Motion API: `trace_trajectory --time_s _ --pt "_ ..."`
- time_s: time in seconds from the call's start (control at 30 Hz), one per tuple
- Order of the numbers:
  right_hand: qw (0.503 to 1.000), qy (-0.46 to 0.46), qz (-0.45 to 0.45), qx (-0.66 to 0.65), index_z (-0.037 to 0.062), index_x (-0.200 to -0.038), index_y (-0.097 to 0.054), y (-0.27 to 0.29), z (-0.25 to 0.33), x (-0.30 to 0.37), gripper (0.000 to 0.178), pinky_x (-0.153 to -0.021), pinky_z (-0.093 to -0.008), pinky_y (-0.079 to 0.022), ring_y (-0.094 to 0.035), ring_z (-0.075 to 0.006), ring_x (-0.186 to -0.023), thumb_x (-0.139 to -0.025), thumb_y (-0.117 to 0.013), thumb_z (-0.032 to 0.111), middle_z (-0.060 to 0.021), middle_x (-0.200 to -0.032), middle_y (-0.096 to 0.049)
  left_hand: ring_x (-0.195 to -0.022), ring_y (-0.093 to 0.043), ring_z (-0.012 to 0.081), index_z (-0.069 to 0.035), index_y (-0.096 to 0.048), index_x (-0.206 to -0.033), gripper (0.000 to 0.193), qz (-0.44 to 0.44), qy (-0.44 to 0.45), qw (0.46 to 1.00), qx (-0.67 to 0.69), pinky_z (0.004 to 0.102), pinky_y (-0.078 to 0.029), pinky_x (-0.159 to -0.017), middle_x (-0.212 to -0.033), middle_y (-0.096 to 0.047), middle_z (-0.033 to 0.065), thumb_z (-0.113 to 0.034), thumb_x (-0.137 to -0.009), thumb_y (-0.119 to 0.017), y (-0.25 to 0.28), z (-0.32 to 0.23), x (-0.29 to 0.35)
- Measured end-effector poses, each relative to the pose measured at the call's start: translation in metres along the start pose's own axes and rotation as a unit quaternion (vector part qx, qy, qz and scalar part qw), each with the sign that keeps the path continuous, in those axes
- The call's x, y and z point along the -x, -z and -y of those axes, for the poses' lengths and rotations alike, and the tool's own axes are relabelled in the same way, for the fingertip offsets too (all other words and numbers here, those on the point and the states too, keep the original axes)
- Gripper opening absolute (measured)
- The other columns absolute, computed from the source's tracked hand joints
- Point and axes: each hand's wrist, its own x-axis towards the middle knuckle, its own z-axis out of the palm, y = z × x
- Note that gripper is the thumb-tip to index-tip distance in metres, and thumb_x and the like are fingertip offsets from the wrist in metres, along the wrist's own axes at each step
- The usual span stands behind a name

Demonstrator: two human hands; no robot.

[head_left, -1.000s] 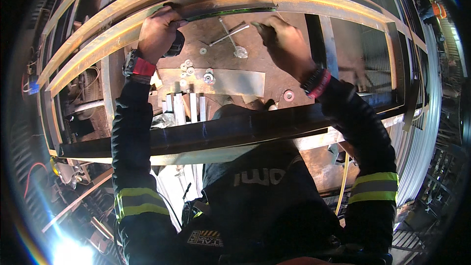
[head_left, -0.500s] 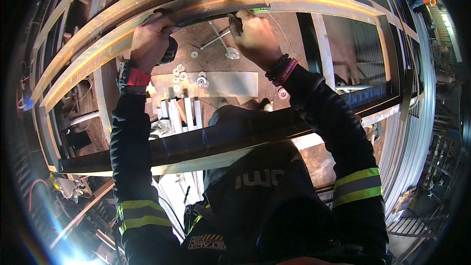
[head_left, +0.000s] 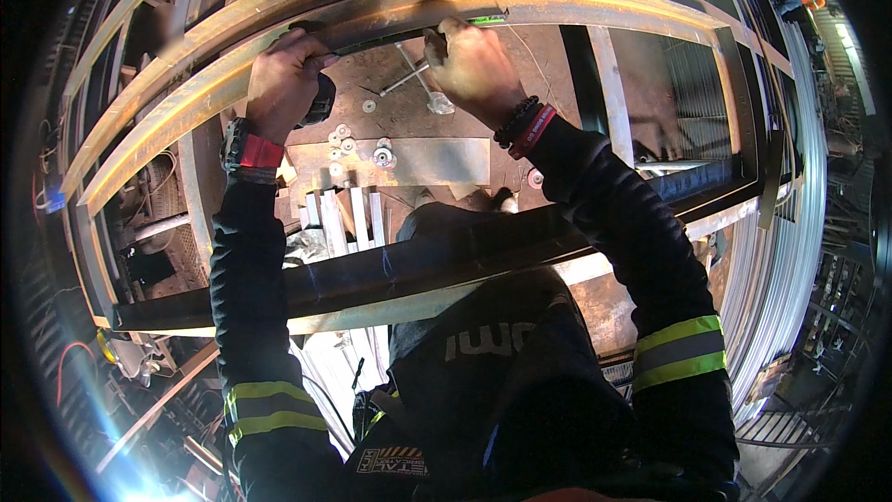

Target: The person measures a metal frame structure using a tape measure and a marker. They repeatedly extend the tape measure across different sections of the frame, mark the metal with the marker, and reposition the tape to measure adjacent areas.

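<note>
My left hand (head_left: 283, 79) is closed at the lower edge of the far rusty steel beam (head_left: 390, 14), fingers curled over; what is in them is hidden. A dark, rounded object (head_left: 321, 100) shows just below that hand, too dark to name. Further right, my right hand (head_left: 474, 60) is closed in a pinch at the same beam, its fingertips in shadow. Something thin and dark seems to lie in its grip. A bright green strip (head_left: 487, 19) shows along the beam beside the right knuckles. A dark near beam (head_left: 427, 256) crosses under my forearms.
Below, inside the frame, lie several round discs (head_left: 336, 151), a flat metal plate (head_left: 437, 158) and a metal cross-shaped piece (head_left: 423, 79). Light metal bars (head_left: 348, 223) stand near my legs. Long metal lengths (head_left: 785, 223) are stacked at right. Bright glare fills the lower left.
My right hand has shifted slightly left and down along the beam. The left hand stays nearly where it was, slightly lower.
</note>
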Motion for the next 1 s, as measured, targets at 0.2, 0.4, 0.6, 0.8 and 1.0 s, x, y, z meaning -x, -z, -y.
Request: trace_trajectory --time_s 0.2,0.4,0.6,0.8,1.0 --pt "0.998 0.050 -0.019 0.020 0.0030 -0.099 -0.065 -0.017 -0.016 0.001 0.035 -0.081 -0.0412 -0.049 -0.059 -0.0321 -0.086 -0.075 -0.074 0.026 -0.0140 -0.095 -0.064 -0.080 -0.065 0.0316 -0.004 -0.070 -0.085 0.008 0.003 0.002 1.000 0.010 0.0390 -0.050 -0.071 -0.084 -0.064 0.0110 -0.011 -0.082 -0.073 0.000 0.003 0.000" --pt "0.931 0.085 0.299 0.192 0.0033 -0.071 -0.073 0.061 0.027 -0.049 0.015 -0.069 -0.0390 -0.054 -0.065 -0.0311 -0.072 -0.075 -0.064 0.014 -0.0144 -0.075 -0.069 -0.079 -0.065 0.0317 -0.004 -0.070 -0.084 0.008 -0.009 -0.020 0.999 0.033 0.0386 -0.050 -0.071 -0.084 -0.063 0.0109 -0.011 -0.082 -0.074 -0.012 -0.001 -0.006" --pt "0.920 0.035 0.373 0.115 0.0030 -0.068 -0.065 0.072 0.020 -0.015 0.018 -0.063 -0.0407 -0.054 -0.067 -0.0270 -0.066 -0.081 -0.062 0.015 -0.0136 -0.064 -0.064 -0.079 -0.065 0.0325 -0.004 -0.070 -0.083 0.010 -0.005 0.001 1.000 0.007 0.0389 -0.050 -0.071 -0.084 -0.063 0.0115 -0.013 -0.082 -0.074 0.002 0.003 0.002" --pt "0.961 -0.002 0.278 -0.016 -0.0014 -0.080 -0.062 0.138 0.042 0.079 0.019 -0.063 -0.0467 -0.050 -0.064 -0.0404 -0.067 -0.087 -0.064 0.016 -0.0211 -0.070 -0.063 -0.076 -0.065 0.0315 -0.004 -0.070 -0.084 0.012 0.003 -0.001 1.000 0.023 0.0381 -0.050 -0.069 -0.083 -0.064 0.0106 -0.014 -0.081 -0.075 0.002 0.005 -0.001" --pt "0.965 -0.161 0.199 -0.061 -0.0002 -0.091 -0.063 0.176 0.067 0.143 0.005 -0.057 -0.0404 -0.048 -0.065 -0.0377 -0.067 -0.087 -0.063 0.002 -0.0208 -0.072 -0.063 -0.073 -0.065 0.0285 -0.004 -0.071 -0.086 0.013 0.011 0.045 0.999 0.025 0.0362 -0.049 -0.068 -0.082 -0.065 0.0105 -0.014 -0.081 -0.077 0.018 0.039 0.010"
